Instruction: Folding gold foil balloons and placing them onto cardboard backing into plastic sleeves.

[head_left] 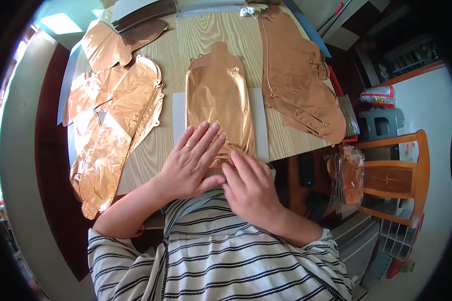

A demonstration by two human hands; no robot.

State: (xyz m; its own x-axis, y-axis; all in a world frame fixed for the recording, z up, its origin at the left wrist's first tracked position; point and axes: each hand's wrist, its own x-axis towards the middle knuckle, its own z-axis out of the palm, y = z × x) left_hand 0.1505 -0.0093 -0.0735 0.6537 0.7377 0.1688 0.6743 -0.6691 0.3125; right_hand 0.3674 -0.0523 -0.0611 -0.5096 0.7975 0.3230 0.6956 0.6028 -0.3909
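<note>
Rose-gold foil balloon, flat, crinkled and shiny with a scalloped neck at its far end, lies on a pale sheet at the near edge of the wood-grain surface. Left hand rests palm down on the balloon's near end, fingers spread flat, grip wide open and clasping nothing. Right hand presses fingertips on the same near edge, likewise open. Left of the balloon sits a heap of creased foil pieces; right of it a long flat foil shape.
</note>
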